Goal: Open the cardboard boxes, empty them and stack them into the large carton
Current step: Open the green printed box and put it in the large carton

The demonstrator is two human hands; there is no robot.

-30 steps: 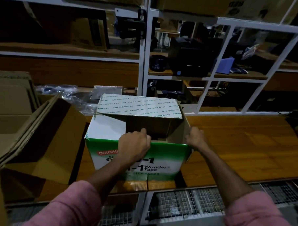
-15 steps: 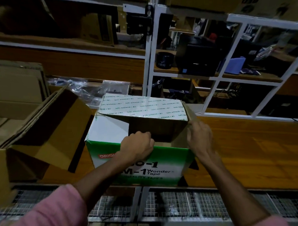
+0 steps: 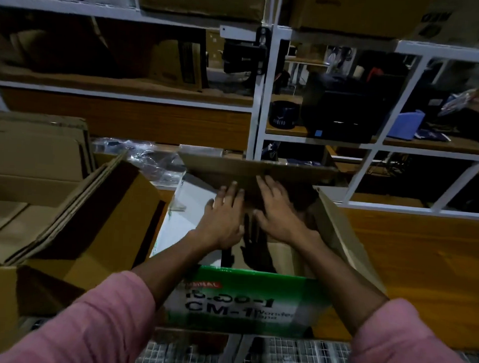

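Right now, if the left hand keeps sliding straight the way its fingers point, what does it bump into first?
Probably the far flap of the green and white box. The left hand reaches forward over the open top, fingertips almost at that brown raised flap. Depth is unclear, so they may already touch it.

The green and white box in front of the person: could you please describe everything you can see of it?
The box is cardboard, printed green and white, its near face reading "CM-1". It stands upright on the wooden bench, top open, far and right flaps raised. Both hands, left hand and right hand, reach inside, straight fingers against the far flap. Contents aren't visible.
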